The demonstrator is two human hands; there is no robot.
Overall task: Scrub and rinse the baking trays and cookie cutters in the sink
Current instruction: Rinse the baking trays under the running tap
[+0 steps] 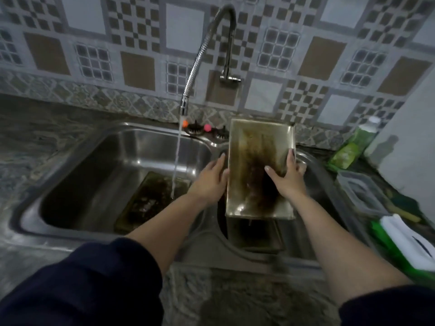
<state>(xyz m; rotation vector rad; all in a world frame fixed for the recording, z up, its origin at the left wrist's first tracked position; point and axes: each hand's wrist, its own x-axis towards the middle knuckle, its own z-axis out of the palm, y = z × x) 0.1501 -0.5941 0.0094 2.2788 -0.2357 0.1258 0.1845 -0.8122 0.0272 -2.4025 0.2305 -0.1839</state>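
Steel rectangular baking tray, brown-stained, upright over the right basin, clamped between my left hand and right hand; water stream left; green bottle far right.

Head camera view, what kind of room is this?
Most likely a home kitchen: a steel double sink with a running faucet, a patterned tile backsplash, and both hands holding a stained baking tray.

Left hand and right hand raised, each grip closed.
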